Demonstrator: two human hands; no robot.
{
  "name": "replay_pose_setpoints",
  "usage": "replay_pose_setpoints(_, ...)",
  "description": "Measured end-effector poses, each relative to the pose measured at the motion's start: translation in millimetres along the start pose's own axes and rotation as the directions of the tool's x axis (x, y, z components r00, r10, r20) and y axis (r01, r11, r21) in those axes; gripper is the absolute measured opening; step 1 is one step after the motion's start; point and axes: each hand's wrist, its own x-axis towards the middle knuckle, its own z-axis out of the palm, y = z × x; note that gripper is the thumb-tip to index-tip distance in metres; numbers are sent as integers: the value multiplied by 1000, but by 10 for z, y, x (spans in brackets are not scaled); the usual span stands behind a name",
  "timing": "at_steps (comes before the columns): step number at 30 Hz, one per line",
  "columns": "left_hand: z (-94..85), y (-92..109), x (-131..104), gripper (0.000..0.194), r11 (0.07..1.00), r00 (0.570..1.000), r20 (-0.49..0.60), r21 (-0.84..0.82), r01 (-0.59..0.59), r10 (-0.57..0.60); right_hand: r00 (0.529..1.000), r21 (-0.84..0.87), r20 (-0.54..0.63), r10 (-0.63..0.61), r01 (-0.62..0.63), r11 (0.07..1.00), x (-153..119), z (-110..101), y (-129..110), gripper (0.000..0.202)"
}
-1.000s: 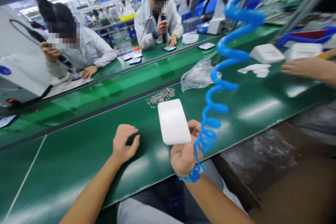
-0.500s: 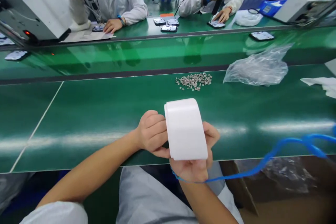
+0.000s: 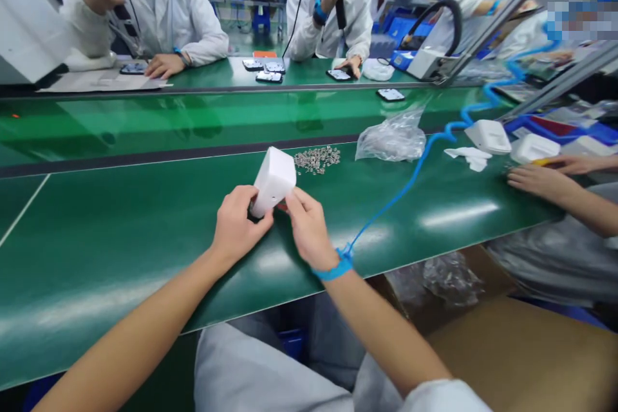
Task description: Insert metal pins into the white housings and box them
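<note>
A white plastic housing [image 3: 276,179] with rounded edges is tilted up over the green work surface [image 3: 159,232]. My left hand [image 3: 237,217] is closed on its left lower edge, thumb in front. On its right lower edge, my right hand [image 3: 309,222] grips it with bent fingers; a bit of something red shows beside those fingers. A small hole is visible in the side of the housing facing me. Around my right wrist is a blue strap [image 3: 338,265] with a cord. Just behind the housing lies a pile of small metal parts [image 3: 317,159].
A clear plastic bag [image 3: 392,136] lies right of the pile. The blue coiled cord [image 3: 420,167] runs up to the right. Similar white housings [image 3: 488,136] stand near a co-worker's hands [image 3: 541,181]. Across the line, people sit by small dark-edged units [image 3: 268,77]. A cardboard box [image 3: 526,347] stands below.
The housing has moved away from me and left, down toward the work surface, and turned over to show another side. Both hands moved with it. The view has swung right.
</note>
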Motion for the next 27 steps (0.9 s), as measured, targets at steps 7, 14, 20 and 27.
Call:
replay_pose_setpoints(7,-33,-209,61,17,945,985,123,290,-149,117,987,-480,-115,-112,44,876,751,-1089,530,21)
replay_pose_setpoints(14,-81,-44,28,25,913,918,302,235,-332,256,958,-673,171,-232,285,682,819,-1069,811,26)
replay_pose_setpoints(20,-141,134,0,28,872,791,465,77,-484,398,914,-706,241,-325,395,587,950,-936,716,21)
replay_pose_setpoints(27,-89,138,-52,24,824,755,338,-151,-546,562,876,-738,401,-268,482,471,1084,-744,675,18)
